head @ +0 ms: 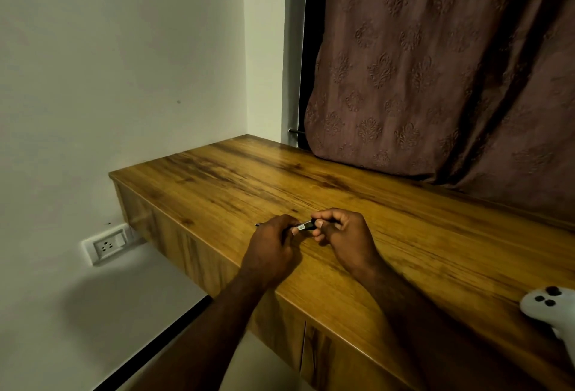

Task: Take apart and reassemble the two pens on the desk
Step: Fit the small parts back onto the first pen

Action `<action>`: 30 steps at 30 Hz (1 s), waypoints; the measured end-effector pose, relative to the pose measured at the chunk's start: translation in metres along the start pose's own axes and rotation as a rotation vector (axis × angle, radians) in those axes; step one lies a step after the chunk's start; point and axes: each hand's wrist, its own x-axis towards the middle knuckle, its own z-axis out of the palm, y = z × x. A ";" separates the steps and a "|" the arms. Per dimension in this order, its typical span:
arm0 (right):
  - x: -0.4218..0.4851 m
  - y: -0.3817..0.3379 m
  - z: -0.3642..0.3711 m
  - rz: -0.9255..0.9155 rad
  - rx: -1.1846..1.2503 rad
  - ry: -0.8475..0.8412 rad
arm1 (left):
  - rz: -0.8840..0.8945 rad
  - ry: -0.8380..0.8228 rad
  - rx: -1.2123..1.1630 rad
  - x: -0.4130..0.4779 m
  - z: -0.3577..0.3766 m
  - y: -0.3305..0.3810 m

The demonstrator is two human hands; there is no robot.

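Note:
Over the wooden desk (pixel 404 235) both my hands hold one dark pen (pixel 304 226) level between them. A small white label shows on its barrel in the gap between the hands. My left hand (pixel 270 249) grips the pen's left part, and a thin tip pokes out past its knuckles at the left. My right hand (pixel 345 236) pinches the right end with thumb and fingers curled round it. Most of the pen is hidden inside the hands. I see no second pen.
A white game controller (pixel 549 305) lies at the desk's near right edge. A brown patterned curtain (pixel 451 63) hangs over the back of the desk. The white wall on the left carries a power socket (pixel 107 246) below desk level. Cabinet doors sit under the desk.

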 end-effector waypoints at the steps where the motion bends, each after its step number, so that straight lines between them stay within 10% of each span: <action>1: 0.000 0.000 0.000 0.001 -0.001 -0.001 | 0.005 0.002 0.003 0.000 0.000 0.000; 21: -0.001 0.004 -0.006 -0.162 -0.309 -0.083 | 0.045 0.010 0.090 0.002 0.001 -0.002; 30: 0.000 0.005 -0.004 -0.014 0.014 -0.077 | 0.032 -0.017 0.066 0.002 -0.002 0.001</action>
